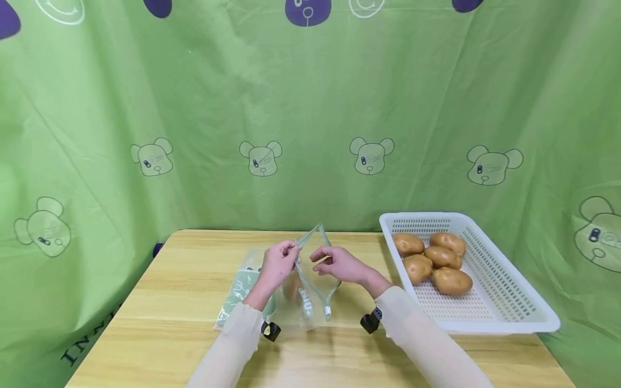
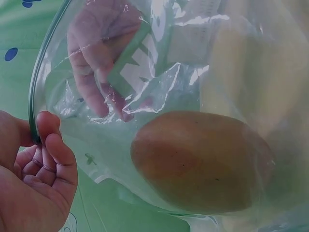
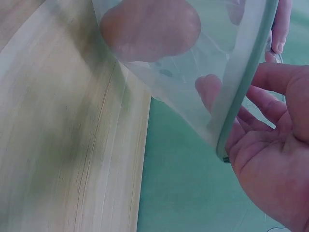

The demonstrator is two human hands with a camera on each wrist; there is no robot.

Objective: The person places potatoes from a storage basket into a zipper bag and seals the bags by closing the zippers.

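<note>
Zip bag (image 1: 306, 302), potato (image 2: 200, 162) inside: above table (image 1: 174, 285). Left hand (image 1: 278, 265): pinching green rim (image 3: 257, 53). Right hand (image 1: 343, 264): fingers loose, empty, beside rim. Advised: rim steady, opening spread wide.

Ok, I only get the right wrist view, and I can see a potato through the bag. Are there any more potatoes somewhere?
Observer: Yes, the head view shows five potatoes in a white basket.

Operator: Cool! And what's the left hand doing? I only see little bits of it.

Observer: In the left wrist view, the left hand pinches the green rim of the bag.

Operator: Is there anything else on the table?

Observer: Yes, the head view shows a flat clear packet with green on it lying on the table, partly hidden by the left arm.
</note>
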